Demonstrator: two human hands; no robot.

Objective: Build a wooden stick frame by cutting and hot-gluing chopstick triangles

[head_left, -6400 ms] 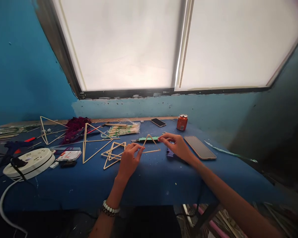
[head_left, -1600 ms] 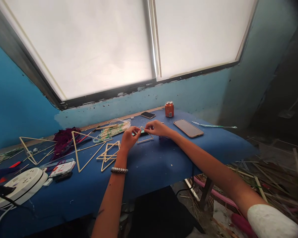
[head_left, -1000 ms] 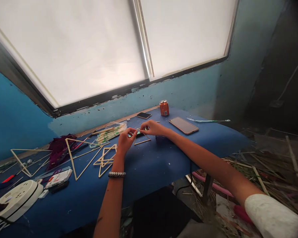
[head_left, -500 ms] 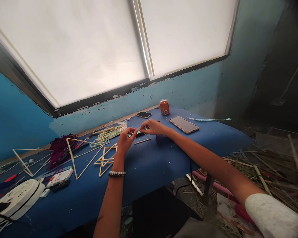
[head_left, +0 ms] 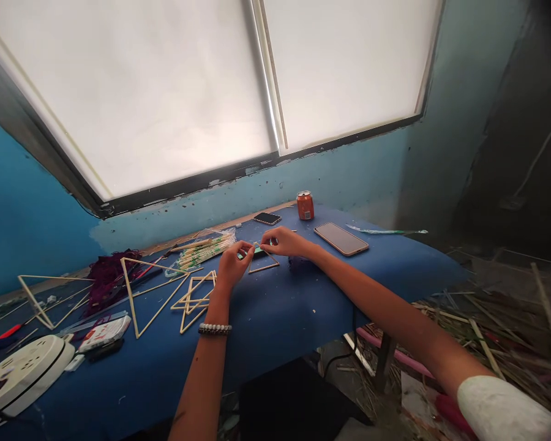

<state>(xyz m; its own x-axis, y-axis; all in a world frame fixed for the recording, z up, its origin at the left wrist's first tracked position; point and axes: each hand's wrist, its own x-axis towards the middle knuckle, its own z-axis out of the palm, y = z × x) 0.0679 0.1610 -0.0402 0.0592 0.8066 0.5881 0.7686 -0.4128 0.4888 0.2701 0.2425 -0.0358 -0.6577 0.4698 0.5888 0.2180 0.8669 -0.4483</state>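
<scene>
1. Delicately, your left hand (head_left: 232, 264) pinches the upper corner of the small stick triangle (head_left: 265, 265), with thumb and fingers closed on the thin wooden sticks.
2. Your right hand (head_left: 287, 242) curves in from the other side, its fingertips (head_left: 262, 235) at the same corner. You cannot tell from this view whether they grip or only rest there.
3. The small stick triangle sits near the far edge of the blue-covered table (head_left: 275, 318), around the middle, its base on the cloth. A green strip (head_left: 252, 252) shows beneath its corner, partly hidden by your fingers.
4. The likeliest risk, judging by how thin the sticks look, is that too hard a squeeze or a twist between your hands springs the corner apart or snaps a stick. A slip of your left wrist toward the near-left could also disturb the stacked stick triangles (head_left: 193, 304).
5. In the earliest frame your hands stand well apart on either side of the small stick triangle; now they meet at its corner. The view has also tilted, and a white sleeve (head_left: 500, 410) now shows at the lower right.
</scene>
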